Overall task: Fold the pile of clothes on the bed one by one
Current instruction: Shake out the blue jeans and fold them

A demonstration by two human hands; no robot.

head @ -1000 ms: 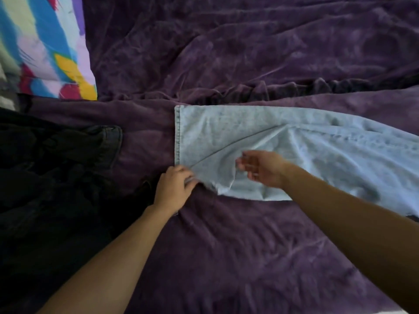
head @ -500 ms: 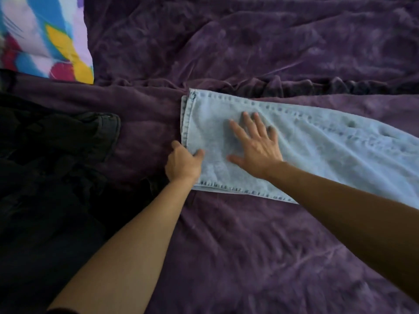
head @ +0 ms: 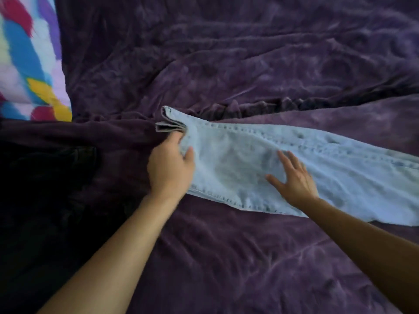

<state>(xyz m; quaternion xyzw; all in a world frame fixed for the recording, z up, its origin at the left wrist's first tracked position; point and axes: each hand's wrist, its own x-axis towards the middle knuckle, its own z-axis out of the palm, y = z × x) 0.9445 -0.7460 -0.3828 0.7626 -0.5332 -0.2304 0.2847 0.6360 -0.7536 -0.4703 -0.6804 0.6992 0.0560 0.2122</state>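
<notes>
pale blue jeans [head: 260, 168] lay across the purple bed [head: 226, 257], hem at the left. the left hand [head: 171, 168] pinched the bunched, lifted hem; the right hand [head: 294, 184] pressed flat, fingers [head: 286, 161] spread. if that press eased, the layers could slide and skew the fold.
</notes>
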